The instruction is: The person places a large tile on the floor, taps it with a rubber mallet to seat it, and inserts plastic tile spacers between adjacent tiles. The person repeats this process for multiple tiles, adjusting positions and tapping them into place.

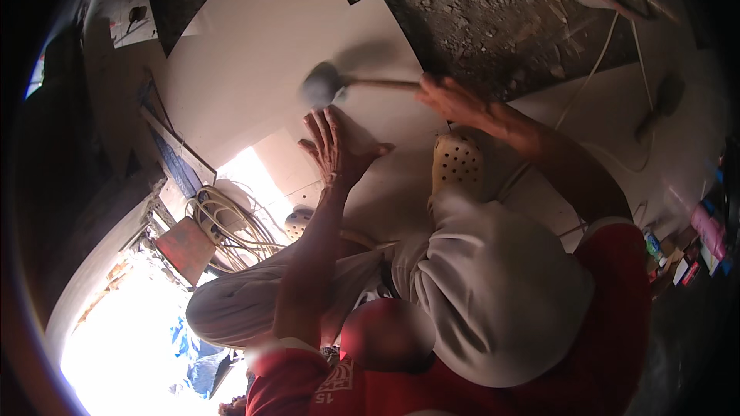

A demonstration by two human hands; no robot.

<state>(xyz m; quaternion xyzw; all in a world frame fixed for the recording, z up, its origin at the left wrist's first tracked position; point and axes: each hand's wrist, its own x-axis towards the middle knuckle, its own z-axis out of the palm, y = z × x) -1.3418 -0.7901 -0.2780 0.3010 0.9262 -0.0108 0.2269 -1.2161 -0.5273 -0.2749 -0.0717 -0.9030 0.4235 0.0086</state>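
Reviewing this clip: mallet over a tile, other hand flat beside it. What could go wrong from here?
1. The mallet head is blurred in motion right above the left hand pressed flat on the tile; a slightly off blow could hit the fingers.
2. A hard blow might crack the tile.
3. The white cord trails past the right hand and could snag the swinging arm.
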